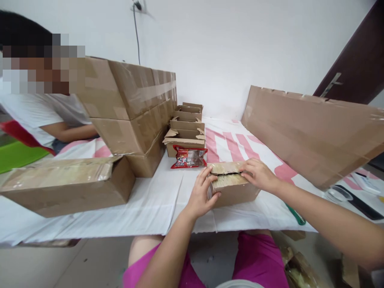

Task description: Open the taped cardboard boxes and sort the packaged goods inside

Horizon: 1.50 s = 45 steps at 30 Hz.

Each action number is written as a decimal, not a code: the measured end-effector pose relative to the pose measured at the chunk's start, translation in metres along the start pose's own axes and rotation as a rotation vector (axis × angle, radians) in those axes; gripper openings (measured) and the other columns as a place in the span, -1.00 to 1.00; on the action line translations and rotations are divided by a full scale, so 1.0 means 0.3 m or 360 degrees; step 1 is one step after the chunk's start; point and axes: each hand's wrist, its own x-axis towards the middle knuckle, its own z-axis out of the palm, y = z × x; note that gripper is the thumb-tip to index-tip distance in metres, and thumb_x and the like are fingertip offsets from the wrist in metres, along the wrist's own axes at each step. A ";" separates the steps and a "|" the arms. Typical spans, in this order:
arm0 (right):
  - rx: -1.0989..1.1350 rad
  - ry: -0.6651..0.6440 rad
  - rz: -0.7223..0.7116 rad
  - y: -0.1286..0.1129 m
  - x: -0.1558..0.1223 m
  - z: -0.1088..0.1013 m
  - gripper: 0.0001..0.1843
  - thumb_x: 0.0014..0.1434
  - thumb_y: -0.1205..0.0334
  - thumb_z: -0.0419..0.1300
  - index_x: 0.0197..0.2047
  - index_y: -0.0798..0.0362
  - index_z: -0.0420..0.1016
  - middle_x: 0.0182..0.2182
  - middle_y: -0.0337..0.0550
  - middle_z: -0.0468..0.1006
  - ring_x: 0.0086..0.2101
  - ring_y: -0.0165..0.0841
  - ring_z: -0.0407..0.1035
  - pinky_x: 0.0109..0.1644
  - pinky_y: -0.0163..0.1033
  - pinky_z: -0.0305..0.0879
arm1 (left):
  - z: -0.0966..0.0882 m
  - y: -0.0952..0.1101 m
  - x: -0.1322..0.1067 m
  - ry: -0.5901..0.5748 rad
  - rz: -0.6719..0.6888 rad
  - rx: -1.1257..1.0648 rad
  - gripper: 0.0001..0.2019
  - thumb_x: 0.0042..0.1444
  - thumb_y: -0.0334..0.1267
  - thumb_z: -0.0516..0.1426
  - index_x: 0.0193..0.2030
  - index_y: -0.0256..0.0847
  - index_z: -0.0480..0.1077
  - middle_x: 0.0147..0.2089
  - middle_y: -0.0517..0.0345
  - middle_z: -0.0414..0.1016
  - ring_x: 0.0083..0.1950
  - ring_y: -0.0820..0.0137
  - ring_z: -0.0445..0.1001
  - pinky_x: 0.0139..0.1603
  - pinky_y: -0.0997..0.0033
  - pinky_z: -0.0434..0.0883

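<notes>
A small cardboard box (235, 195) sits in front of me near the table's front edge. Its two top flaps almost meet, leaving a dark, ragged gap between them. My left hand (201, 194) grips the box's left end, thumb low at the front corner and fingers curled over the top. At the right end, my right hand (258, 175) has its fingers bent onto the flaps by the gap. Just behind the box lies a red-edged, partly clear plastic packet (189, 157). What is inside the box is hidden.
Open cardboard boxes (184, 150) stand in a row behind the packet. Taped boxes (135, 92) are stacked at left, with a long box (69, 196) before them. A large cardboard sheet or box (312, 132) stands right, near a green-handled tool (297, 216). Another person (45, 116) sits far left.
</notes>
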 end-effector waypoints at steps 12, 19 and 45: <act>-0.0164 -0.0015 -0.0111 -0.007 0.030 0.008 -0.76 0.29 0.27 0.01 -0.25 0.07 0.51 -0.27 -0.02 0.60 -0.22 -0.23 0.45 -0.07 -0.10 0.31 | 0.005 -0.007 -0.007 0.0016 0.0000 -0.0025 -0.57 0.10 -0.30 0.20 0.11 -0.13 0.22 0.35 -0.15 0.08 0.42 0.06 0.05 0.35 -0.09 0.16; -0.0036 0.0051 -0.0069 0.015 0.021 -0.018 -0.69 0.14 0.48 -0.03 -0.25 -0.01 0.49 -0.25 -0.13 0.59 -0.23 -0.32 0.45 -0.14 -0.22 0.36 | 0.004 -0.009 -0.009 0.0012 -0.0004 -0.0009 -0.57 0.10 -0.30 0.20 0.11 -0.14 0.23 0.36 -0.15 0.08 0.41 0.07 0.06 0.36 -0.08 0.17; -0.0486 0.0302 -0.0349 -0.085 -0.184 -0.005 -0.86 0.24 0.41 0.10 -0.17 0.07 0.44 -0.25 -0.03 0.50 -0.27 -0.28 0.40 -0.20 -0.19 0.38 | 0.009 -0.014 -0.013 0.0026 0.0021 -0.0015 -0.57 0.14 -0.25 0.19 0.14 -0.12 0.22 0.37 -0.16 0.06 0.41 0.05 0.07 0.35 -0.12 0.18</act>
